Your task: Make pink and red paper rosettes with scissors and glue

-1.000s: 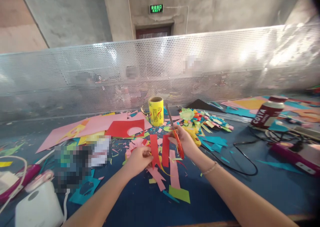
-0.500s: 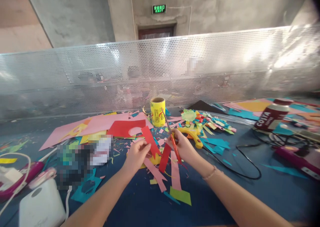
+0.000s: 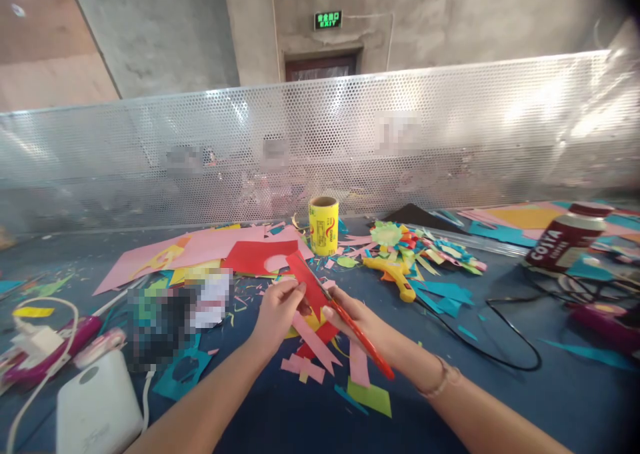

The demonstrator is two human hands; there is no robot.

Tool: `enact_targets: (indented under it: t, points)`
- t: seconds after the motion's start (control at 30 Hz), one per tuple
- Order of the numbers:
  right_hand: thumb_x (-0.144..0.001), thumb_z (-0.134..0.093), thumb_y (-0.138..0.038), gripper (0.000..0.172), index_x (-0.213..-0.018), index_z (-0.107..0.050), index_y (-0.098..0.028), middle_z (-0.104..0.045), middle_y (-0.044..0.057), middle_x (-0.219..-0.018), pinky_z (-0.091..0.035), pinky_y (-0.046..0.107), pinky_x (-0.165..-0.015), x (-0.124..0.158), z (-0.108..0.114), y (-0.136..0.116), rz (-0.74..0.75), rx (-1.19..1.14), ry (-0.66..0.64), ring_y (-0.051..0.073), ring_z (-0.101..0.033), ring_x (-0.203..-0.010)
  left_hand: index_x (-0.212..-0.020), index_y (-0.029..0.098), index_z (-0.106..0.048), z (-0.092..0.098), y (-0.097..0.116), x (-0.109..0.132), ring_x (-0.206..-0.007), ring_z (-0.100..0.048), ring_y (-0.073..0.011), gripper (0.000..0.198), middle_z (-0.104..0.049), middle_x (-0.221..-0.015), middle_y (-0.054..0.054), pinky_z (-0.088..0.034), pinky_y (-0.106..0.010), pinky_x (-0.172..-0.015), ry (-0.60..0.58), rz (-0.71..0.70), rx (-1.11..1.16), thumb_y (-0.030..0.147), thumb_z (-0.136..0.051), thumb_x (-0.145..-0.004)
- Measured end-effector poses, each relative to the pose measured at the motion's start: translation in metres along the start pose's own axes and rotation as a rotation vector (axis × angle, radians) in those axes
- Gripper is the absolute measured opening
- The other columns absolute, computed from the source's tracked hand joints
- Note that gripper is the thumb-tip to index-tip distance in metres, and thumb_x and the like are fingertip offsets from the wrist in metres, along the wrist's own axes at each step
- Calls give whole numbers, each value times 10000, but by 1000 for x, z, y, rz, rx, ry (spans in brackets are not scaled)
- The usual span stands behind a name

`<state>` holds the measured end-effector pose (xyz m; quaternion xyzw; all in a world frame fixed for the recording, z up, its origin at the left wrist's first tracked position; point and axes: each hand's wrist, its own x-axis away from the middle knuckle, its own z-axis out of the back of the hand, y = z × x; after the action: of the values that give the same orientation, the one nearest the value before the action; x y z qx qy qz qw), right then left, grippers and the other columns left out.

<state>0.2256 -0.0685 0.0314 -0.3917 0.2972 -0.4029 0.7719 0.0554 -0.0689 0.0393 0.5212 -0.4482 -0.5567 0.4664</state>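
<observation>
Between thumb and fingers, my left hand (image 3: 280, 311) pinches a red paper strip (image 3: 306, 275) that slants up and away from the table. My right hand (image 3: 357, 324) grips red-handled scissors (image 3: 360, 337), whose blades lie along the strip's right edge. Whether the blades are parted I cannot tell. Under the hands are pink paper strips (image 3: 316, 344), a green paper piece (image 3: 370, 395) and a partly covered red strip (image 3: 320, 341). Behind them lies a red sheet (image 3: 245, 257) with a round hole.
A yellow tape roll (image 3: 324, 227) stands at the back. To the right are a yellow glue gun (image 3: 393, 274) with a black cable, paper rosettes (image 3: 387, 233) and a Costa bottle (image 3: 567, 239). A white power bank (image 3: 97, 401) lies front left; a perforated metal screen (image 3: 225, 154) runs behind.
The scissors have turned from pointing upright to slanting left, and their blades have come to the red strip. A loose red strip by the right hand now lies lower, partly covered.
</observation>
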Motion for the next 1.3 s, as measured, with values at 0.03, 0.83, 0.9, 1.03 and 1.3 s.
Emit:
enact_targets:
  t: [0.03, 0.83, 0.9, 1.03, 1.3]
  points:
    - [-872, -399, -458, 258, -874, -458, -207, -480, -16, -709, -376, 255, -570, 0, 0, 0, -9, -3, -6, 114, -414, -625, -515, 175, -540, -1, 2, 1, -495, -539, -131, 286, -543, -493, 4, -414, -230, -522, 0, -1, -11, 329, -543, -757]
    - [-858, -361, -564, 401, -853, -470, -178, -338, -65, -525, -269, 221, -422, 4, -1, -10, -50, -122, 49, 76, -296, -450, -525, 159, -551, 0, -5, 0, -465, -541, -124, 299, -559, -481, -1, -423, -231, -499, -127, 31, -61, 337, -531, -763]
    - [-852, -366, -569, 408, -853, -477, -176, -324, -70, -502, -264, 223, -408, 3, -2, -9, -73, -131, 63, 77, -291, -430, -507, 157, -550, 1, -4, 1, -464, -540, -122, 307, -557, -481, -4, -419, -228, -496, -156, 33, -82, 330, -532, -760]
    - [-838, -391, -567, 407, -787, -497, -178, -332, -65, -465, -252, 223, -386, 0, -5, -8, -130, -132, 113, 76, -299, -401, -496, 152, -560, 3, 0, -1, -473, -547, -120, 319, -564, -482, -11, -421, -219, -505, -192, 30, -105, 321, -524, -763]
    - [-827, -381, -605, 430, -793, -468, -185, -375, -67, -461, -258, 209, -365, 2, -5, -11, -164, -199, 81, 71, -326, -380, -498, 153, -554, 3, -3, -2, -468, -553, -117, 322, -561, -477, -7, -420, -210, -492, -220, 70, -79, 344, -540, -757]
